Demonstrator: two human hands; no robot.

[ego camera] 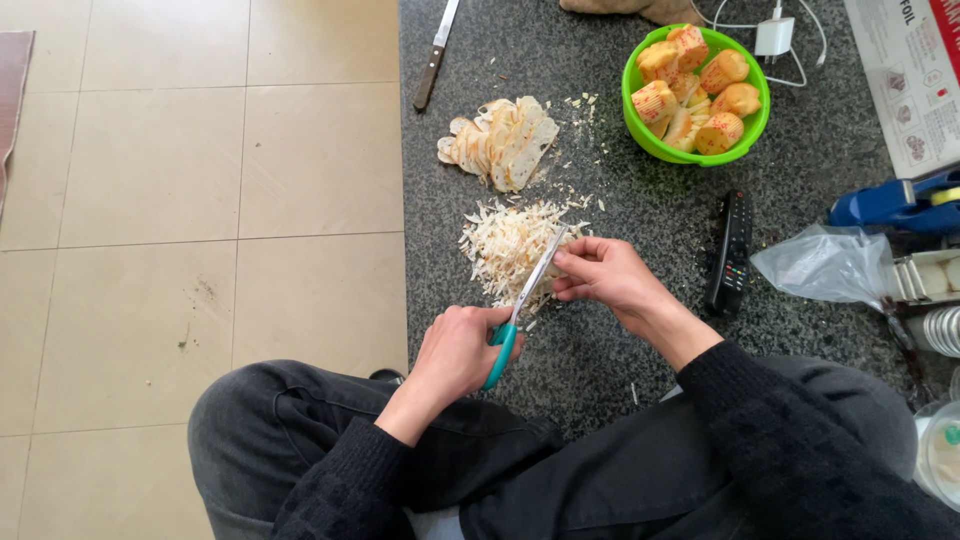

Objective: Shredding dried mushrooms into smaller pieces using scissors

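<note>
Gripping teal-handled scissors [520, 310], the left hand [455, 350] has its fingers curled through the loops, blades slightly parted. Right hand [600, 275] pinches a thin pale slice at the blades, directly over the shredded pile [505, 245] on the dark counter [600, 380], so cuttings collect there.

shreds [510, 245] before slices [500, 140] | bowl [640, 125] right | knife [436, 55] behind
</note>
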